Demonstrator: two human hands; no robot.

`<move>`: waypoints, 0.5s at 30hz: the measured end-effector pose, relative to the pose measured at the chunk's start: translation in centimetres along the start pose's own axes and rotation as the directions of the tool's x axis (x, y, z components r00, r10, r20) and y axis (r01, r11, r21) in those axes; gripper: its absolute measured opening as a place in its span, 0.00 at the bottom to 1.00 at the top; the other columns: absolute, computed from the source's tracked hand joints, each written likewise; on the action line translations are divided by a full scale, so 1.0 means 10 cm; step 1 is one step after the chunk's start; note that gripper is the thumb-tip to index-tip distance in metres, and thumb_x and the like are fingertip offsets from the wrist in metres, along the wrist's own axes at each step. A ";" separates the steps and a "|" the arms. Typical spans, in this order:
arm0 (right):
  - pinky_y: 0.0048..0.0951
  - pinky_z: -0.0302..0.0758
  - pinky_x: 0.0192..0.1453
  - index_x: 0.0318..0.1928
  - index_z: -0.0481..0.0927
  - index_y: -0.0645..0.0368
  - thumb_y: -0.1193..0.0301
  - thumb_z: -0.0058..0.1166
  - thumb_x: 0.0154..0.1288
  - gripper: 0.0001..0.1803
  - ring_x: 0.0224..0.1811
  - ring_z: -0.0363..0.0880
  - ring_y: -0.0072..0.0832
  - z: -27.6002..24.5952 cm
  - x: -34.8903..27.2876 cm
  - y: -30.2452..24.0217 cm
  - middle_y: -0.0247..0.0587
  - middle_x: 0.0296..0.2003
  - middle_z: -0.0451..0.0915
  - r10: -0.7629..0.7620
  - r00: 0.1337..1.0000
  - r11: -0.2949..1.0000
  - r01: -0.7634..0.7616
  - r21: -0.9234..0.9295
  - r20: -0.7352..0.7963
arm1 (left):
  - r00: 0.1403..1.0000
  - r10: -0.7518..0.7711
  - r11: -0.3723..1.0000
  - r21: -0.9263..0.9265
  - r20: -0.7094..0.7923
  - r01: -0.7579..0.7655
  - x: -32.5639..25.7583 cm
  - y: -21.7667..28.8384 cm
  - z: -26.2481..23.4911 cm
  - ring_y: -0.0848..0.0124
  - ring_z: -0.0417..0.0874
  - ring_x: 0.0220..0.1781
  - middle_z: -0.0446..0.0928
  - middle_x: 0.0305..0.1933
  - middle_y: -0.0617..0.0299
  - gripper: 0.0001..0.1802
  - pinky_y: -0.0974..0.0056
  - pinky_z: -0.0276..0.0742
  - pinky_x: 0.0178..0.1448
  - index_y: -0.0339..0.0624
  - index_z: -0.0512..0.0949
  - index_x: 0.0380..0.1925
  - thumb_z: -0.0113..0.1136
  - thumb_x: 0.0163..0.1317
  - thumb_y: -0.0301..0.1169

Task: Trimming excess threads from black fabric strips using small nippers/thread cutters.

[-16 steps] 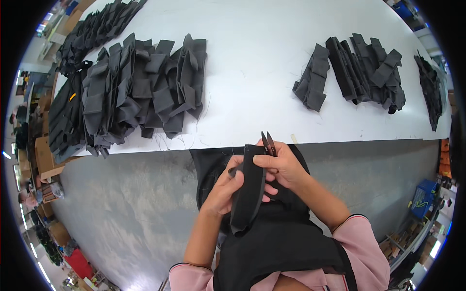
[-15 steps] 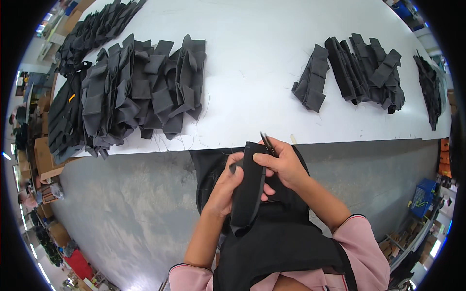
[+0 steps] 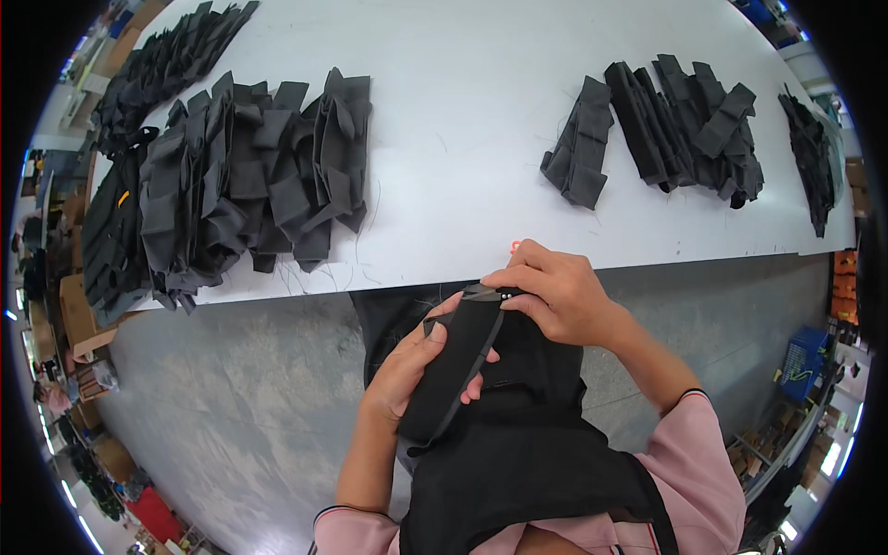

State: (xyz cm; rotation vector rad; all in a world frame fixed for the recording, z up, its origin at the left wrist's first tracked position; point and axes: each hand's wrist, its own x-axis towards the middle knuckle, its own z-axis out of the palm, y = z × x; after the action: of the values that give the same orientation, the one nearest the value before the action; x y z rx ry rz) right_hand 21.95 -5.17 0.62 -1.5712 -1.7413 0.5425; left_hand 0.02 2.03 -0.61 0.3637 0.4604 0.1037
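Observation:
Just off the near table edge, my left hand (image 3: 405,365) grips a folded black fabric piece (image 3: 451,368), its thumb on top and its fingertips showing past the far side. The piece slants up toward the table. My right hand (image 3: 564,291) is closed around a pair of thread snips (image 3: 485,295), with a bit of orange showing above the knuckles. The snips' blades lie across the upper end of the fabric piece. Whether they are cutting a thread is too small to tell.
A large heap of dark fabric pieces (image 3: 259,176) covers the left of the white table (image 3: 453,185). Smaller dark piles (image 3: 689,129) lie on the right, with a single fabric piece (image 3: 581,148) beside them. A blue basket (image 3: 801,359) stands on the floor at right.
The snips have turned from pointing up and away to lying across the fabric's upper end. The fabric piece has tilted further, its lower end shifting left.

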 end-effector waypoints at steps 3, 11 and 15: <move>0.29 0.69 0.29 0.41 0.79 0.54 0.76 0.60 0.49 0.15 0.26 0.73 0.31 -0.02 -0.01 0.00 0.35 0.29 0.71 0.001 1.000 1.000 -0.001 -0.011 0.008 | 1.000 -0.028 0.999 0.019 -0.005 0.028 -0.01 0.02 0.01 0.60 0.81 0.28 0.75 0.43 0.40 0.38 0.63 0.79 0.31 0.46 0.47 0.70 0.48 0.67 0.48; 0.28 0.69 0.28 0.40 0.80 0.55 0.78 0.60 0.49 0.15 0.26 0.73 0.30 -0.04 -0.07 -0.09 0.35 0.27 0.70 0.020 1.000 1.000 -0.020 0.021 0.000 | 0.999 -0.037 0.999 0.021 -0.024 0.037 -0.04 0.02 0.00 0.60 0.81 0.28 0.75 0.44 0.39 0.36 0.62 0.78 0.32 0.44 0.48 0.69 0.47 0.68 0.46; 0.27 0.70 0.29 0.41 0.79 0.56 0.76 0.61 0.50 0.14 0.26 0.73 0.30 -0.07 0.00 -0.15 0.35 0.28 0.70 0.184 0.982 0.970 -0.173 0.173 -0.051 | 0.997 -0.051 0.997 0.059 -0.054 0.054 -0.04 0.00 0.01 0.60 0.81 0.29 0.75 0.44 0.40 0.36 0.62 0.79 0.33 0.44 0.48 0.69 0.47 0.68 0.45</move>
State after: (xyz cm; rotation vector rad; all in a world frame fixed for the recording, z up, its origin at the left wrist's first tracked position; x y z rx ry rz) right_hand 21.48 -5.52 2.17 -1.6153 -1.4729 0.6981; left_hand -0.34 1.97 -0.37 0.4085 0.5256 0.0484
